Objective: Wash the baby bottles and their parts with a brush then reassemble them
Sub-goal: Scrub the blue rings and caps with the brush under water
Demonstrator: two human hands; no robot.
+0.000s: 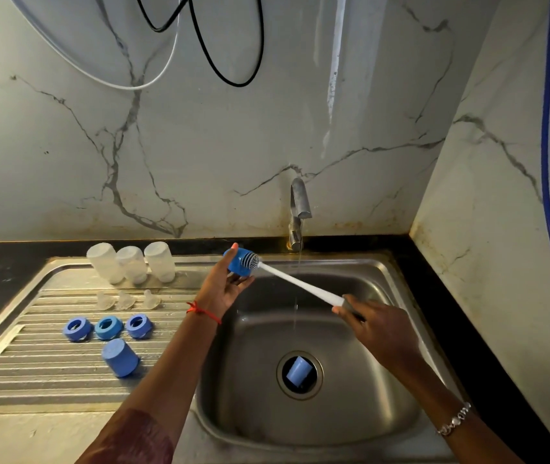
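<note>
My left hand [225, 288] holds a blue bottle cap [238, 261] above the sink's back left corner. My right hand [372, 326] grips the white-handled brush [297, 284], whose grey bristle head is pushed into the cap's open end. On the ribbed drainboard [32, 373] three clear bottles [133, 264] stand upside down in a row. Three clear teats [126, 299] lie in front of them, then three blue screw rings [108, 327]. A second blue cap [120, 358] stands alone nearer me. A third blue cap [297, 371] lies in the sink's drain hole.
The steel sink basin [257, 333] sits right of the drainboard. A tap [298, 212] at the back runs a thin stream of water into it. A marble wall stands behind and to the right, with black and white cables hanging above and a blue hose at right.
</note>
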